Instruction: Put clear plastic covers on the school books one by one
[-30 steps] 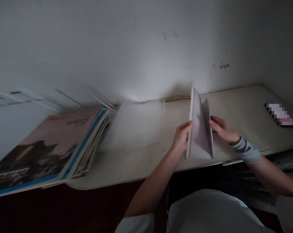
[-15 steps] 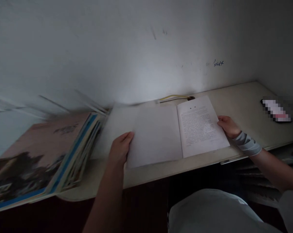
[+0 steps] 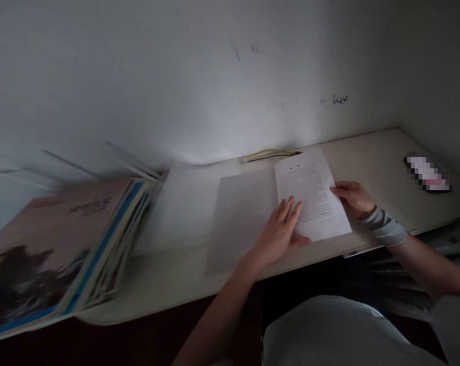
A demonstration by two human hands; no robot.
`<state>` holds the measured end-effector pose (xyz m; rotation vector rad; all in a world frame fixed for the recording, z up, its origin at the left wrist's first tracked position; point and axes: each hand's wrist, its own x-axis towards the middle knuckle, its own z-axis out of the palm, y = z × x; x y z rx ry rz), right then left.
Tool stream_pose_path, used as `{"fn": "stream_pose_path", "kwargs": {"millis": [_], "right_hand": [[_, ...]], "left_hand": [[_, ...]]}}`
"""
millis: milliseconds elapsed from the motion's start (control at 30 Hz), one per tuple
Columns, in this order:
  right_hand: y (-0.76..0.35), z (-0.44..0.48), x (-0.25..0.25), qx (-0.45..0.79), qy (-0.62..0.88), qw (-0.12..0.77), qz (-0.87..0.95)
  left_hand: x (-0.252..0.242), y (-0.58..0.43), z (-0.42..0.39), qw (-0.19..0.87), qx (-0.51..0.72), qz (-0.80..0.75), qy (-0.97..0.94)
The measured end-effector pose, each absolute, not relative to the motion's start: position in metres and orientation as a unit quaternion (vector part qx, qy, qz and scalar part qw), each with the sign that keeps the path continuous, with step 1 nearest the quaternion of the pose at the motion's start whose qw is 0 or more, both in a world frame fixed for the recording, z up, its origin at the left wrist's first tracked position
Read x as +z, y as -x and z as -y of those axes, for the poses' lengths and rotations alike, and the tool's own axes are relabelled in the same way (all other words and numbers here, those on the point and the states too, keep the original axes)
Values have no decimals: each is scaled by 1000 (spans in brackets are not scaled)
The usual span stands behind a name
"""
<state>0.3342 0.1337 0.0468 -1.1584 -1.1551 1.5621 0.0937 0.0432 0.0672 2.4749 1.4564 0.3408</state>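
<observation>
A thin book [image 3: 310,185] lies open on the pale desk [image 3: 371,157], with a printed page on the right and a blank grey page on the left. My left hand [image 3: 279,229] rests with spread fingers on the lower left of the printed page, near the fold. At the book's right edge, my right hand [image 3: 354,198] pinches the page side between thumb and fingers. A grey band [image 3: 386,226] wraps my right wrist.
At the left stands a stack of magazines [image 3: 58,244] with a pinkish cover on top. A phone [image 3: 428,173], its screen pixelated, lies at the desk's right end. A yellow cable [image 3: 270,152] runs along the white wall [image 3: 199,76] behind the book.
My left hand has let go of the left page's outer edge and moved right onto the printed page. The right hand keeps its hold. The view has shifted slightly.
</observation>
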Motion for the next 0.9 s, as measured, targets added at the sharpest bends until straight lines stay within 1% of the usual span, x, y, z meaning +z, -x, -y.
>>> {"fn": "stream_pose_path", "kwargs": {"millis": [100, 200, 233, 300, 333, 400, 500, 567, 700, 900], "right_hand": [[-320, -131, 60, 613, 449, 439, 479], [-314, -134, 69, 576, 438, 412, 554], [-316, -136, 69, 535, 441, 403, 597], [-327, -138, 65, 397, 456, 384, 698], [-336, -136, 61, 316, 465, 364, 742], [-354, -126, 48, 182, 485, 287, 806], [-376, -99, 23, 90, 508, 154, 842], [-385, -81, 9, 48, 522, 115, 844], [-392, -64, -6, -5, 543, 126, 830], [-395, -65, -10, 1, 551, 161, 819]], "left_hand": [[67, -120, -39, 93, 108, -473, -870], [69, -128, -34, 23, 108, -466, -878], [70, -127, -32, 3, 104, -471, -876], [68, -125, -32, -26, 94, -485, -869], [66, -125, -32, -34, 87, -490, -867], [60, -125, -34, -38, 78, -493, -866], [51, -131, -38, -29, 72, -484, -872], [47, -135, -40, -22, 67, -480, -875], [42, -139, -43, 0, 66, -474, -878], [29, -132, -42, 8, 43, -468, -883]]}}
